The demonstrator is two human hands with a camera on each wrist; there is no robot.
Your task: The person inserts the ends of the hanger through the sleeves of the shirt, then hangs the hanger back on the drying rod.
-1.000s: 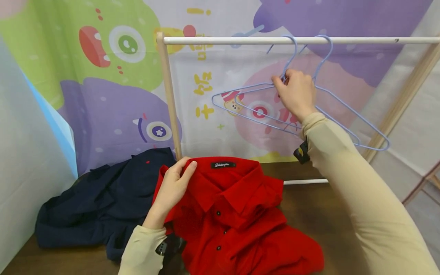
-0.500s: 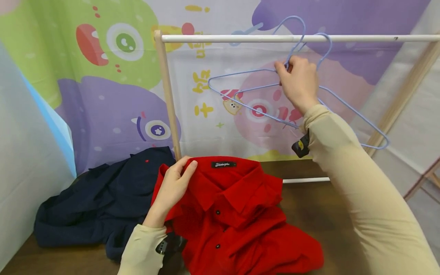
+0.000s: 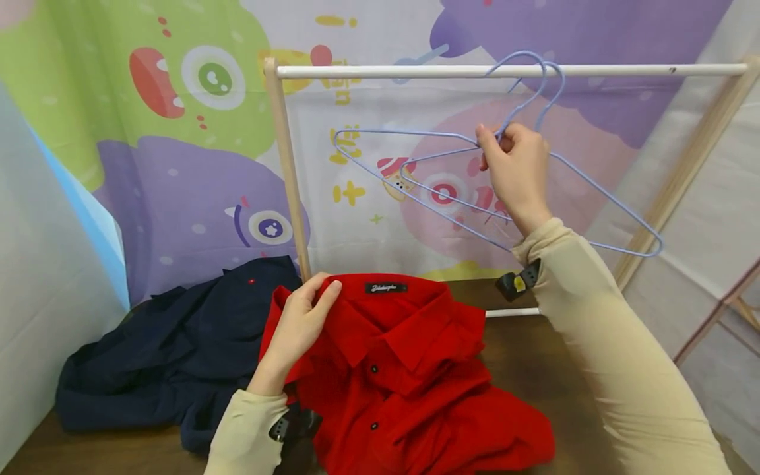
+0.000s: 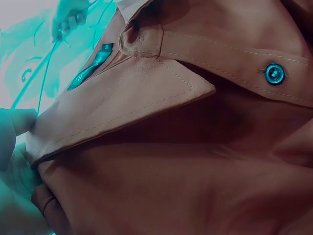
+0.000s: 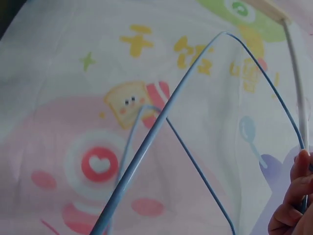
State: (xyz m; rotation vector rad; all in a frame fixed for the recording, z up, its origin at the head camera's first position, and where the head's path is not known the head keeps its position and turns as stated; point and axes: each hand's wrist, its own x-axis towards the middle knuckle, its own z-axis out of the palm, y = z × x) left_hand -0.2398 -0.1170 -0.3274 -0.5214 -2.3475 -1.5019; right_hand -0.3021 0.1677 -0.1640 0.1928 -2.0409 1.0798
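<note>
My right hand [image 3: 516,171] pinches a thin blue wire hanger [image 3: 404,132] at the base of its hook. That hook overlaps the rack's white rail [image 3: 380,71] in the head view, and the hanger's left end points out to the left. Behind it, a second blue hanger [image 3: 605,195] hangs on the rail. Below, my left hand [image 3: 303,320] grips the red button-up shirt [image 3: 410,389] at the left side of its collar, thumb on top. The shirt lies face up, with a black label [image 3: 386,287] inside the neck. The left wrist view shows the collar [image 4: 117,107] close up.
A dark navy shirt [image 3: 196,349] lies crumpled on the brown table [image 3: 528,356] at the left. The rack's wooden post [image 3: 287,165] stands behind the shirts, a second post [image 3: 689,178] at the right. A cartoon-printed curtain [image 3: 178,178] hangs at the back.
My right hand has raised the near hanger so its hook came up above the rail, then lowered it slightly and turned it, its left end swinging further left. My left hand stays on the shirt.
</note>
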